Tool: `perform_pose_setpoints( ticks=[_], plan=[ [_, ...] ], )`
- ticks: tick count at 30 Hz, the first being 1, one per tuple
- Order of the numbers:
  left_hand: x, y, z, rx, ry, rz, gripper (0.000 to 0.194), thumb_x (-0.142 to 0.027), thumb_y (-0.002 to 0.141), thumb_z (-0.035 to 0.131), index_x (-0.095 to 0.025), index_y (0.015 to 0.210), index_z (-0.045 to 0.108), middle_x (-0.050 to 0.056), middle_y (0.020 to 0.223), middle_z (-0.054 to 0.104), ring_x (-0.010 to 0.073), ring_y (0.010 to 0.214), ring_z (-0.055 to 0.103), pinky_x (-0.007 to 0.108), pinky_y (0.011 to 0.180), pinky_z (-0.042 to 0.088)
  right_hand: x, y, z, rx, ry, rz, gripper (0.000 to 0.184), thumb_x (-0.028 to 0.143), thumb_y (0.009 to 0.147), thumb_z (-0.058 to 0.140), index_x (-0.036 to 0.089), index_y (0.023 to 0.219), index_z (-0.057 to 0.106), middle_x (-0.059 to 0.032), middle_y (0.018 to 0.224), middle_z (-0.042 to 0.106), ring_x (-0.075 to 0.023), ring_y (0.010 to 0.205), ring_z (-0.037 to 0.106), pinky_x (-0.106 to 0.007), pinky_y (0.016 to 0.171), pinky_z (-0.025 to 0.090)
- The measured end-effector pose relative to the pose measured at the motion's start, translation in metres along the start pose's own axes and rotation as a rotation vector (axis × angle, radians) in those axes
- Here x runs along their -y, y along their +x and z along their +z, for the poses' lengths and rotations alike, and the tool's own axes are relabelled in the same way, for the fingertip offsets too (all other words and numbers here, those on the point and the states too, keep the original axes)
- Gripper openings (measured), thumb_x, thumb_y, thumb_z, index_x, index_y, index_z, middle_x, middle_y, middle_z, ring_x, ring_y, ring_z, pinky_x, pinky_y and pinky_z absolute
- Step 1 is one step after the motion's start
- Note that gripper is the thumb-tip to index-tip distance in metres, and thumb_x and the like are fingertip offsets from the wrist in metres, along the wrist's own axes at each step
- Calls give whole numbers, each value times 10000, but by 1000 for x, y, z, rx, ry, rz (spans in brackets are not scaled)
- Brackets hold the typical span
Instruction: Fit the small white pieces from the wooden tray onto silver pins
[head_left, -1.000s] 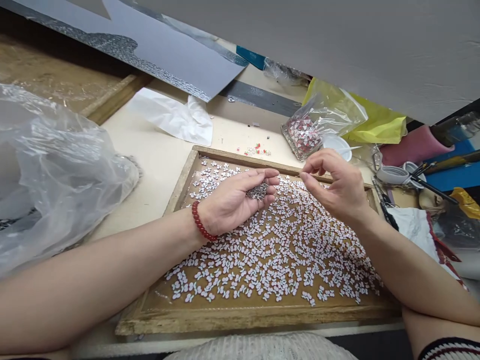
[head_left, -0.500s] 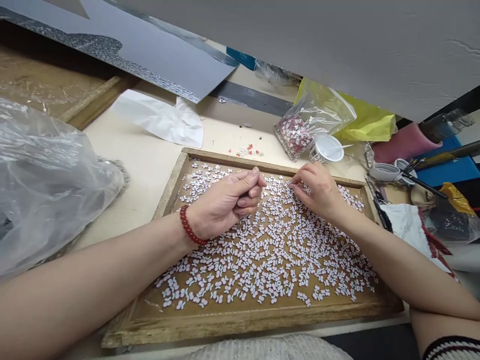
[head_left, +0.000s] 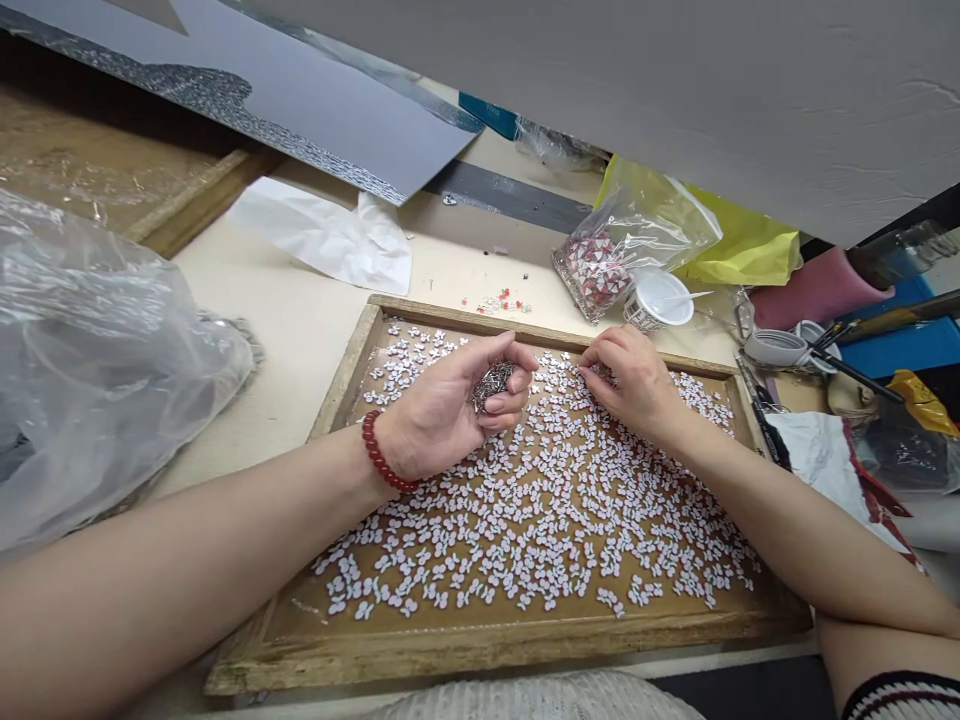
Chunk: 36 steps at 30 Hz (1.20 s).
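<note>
My left hand [head_left: 457, 410], with a red bead bracelet [head_left: 382, 455] at its wrist, is cupped around a heap of small metal pins [head_left: 493, 386]. Its fingers curl over them and the thumb lies along the top. To its right my right hand [head_left: 628, 375] is closed in a pinch, low over the far part of the tray; whatever lies between its fingertips is hidden. Beneath both hands is a wooden-framed tray [head_left: 420, 655] with a brown bottom. Many small white cherry-shaped pieces [head_left: 517, 540] are spread over it, some with green edges showing.
Beyond the tray lie a few red cherry pieces [head_left: 504, 300], a clear bag of red-and-white pieces [head_left: 596, 268] and a white cup [head_left: 660, 300]. A large plastic bag [head_left: 112, 370] sits at left. Scissors [head_left: 784, 348] and a torn white packet [head_left: 814, 455] lie at right. A grey panel [head_left: 712, 110] overhangs the back.
My left hand has loosened its curl and the thumb has lifted, so the metal pins in the palm now show. My right hand stays at nearly the same spot, still pinched.
</note>
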<state>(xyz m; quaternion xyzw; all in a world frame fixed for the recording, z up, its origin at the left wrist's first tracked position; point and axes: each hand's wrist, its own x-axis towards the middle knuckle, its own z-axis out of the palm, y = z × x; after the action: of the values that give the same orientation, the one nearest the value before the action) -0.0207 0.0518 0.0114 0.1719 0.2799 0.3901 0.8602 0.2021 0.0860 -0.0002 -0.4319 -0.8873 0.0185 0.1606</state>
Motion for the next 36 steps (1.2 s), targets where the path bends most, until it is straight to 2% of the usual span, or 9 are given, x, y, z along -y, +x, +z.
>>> perform_pose_setpoints(
  ticks=[4,7,9,12,15,20,25,30,36],
  plan=[
    [0,0,0,-28,-5,5,317,-285,917,425,-119,738,627,4,620,457,59,452,384,170,407,343,-2,-1,-3,12,-2,-2,83,205,844,540,175,811,610,-65,827,614,-196,834,521,-362,760,435],
    [0,-1,2,-86,-25,9,339,-303,927,411,-99,788,643,49,719,541,91,540,495,208,491,462,2,-1,-13,-22,-1,4,54,219,837,579,183,831,619,-63,844,620,-205,852,540,-371,758,445],
    [0,-1,3,-121,-52,15,359,-301,938,398,-81,801,646,89,790,583,137,667,578,256,622,533,13,0,-22,-96,33,-20,40,201,841,576,190,836,614,-57,835,628,-195,835,554,-359,739,453],
    [1,-1,5,-132,-95,55,391,-281,953,366,-67,784,646,124,866,609,189,834,615,314,769,545,40,5,-32,-188,107,-146,53,155,833,578,194,861,601,-41,814,647,-171,799,567,-331,716,451],
    [3,1,3,-120,-98,61,391,-300,954,368,-85,798,655,106,904,616,164,788,605,279,695,539,64,11,-31,-125,80,-290,47,182,853,563,201,868,604,-28,862,670,-167,828,552,-327,727,413],
    [2,2,1,-84,-160,7,443,-310,970,317,-94,752,637,70,784,596,107,614,548,211,538,476,76,18,-17,-59,-93,-349,108,211,887,519,188,848,617,-36,912,667,-179,838,508,-334,722,340],
    [4,3,0,-80,-210,42,365,-231,961,365,-97,753,633,22,737,566,80,595,525,199,563,488,74,24,-15,-75,-126,-309,135,180,886,504,177,816,619,-42,916,678,-179,808,498,-342,708,313],
    [9,5,-4,1,-141,74,245,-94,907,444,-96,806,667,46,880,611,108,810,574,245,749,526,69,29,-21,-131,-11,-206,127,214,875,516,173,795,607,-42,821,645,-179,794,510,-335,695,340],
    [11,4,-6,14,-16,114,147,-128,872,546,-122,860,692,63,1004,615,136,934,560,265,808,519,63,28,-25,-146,150,-142,38,162,813,567,166,782,589,-44,792,623,-173,783,529,-324,704,414]
  ],
)
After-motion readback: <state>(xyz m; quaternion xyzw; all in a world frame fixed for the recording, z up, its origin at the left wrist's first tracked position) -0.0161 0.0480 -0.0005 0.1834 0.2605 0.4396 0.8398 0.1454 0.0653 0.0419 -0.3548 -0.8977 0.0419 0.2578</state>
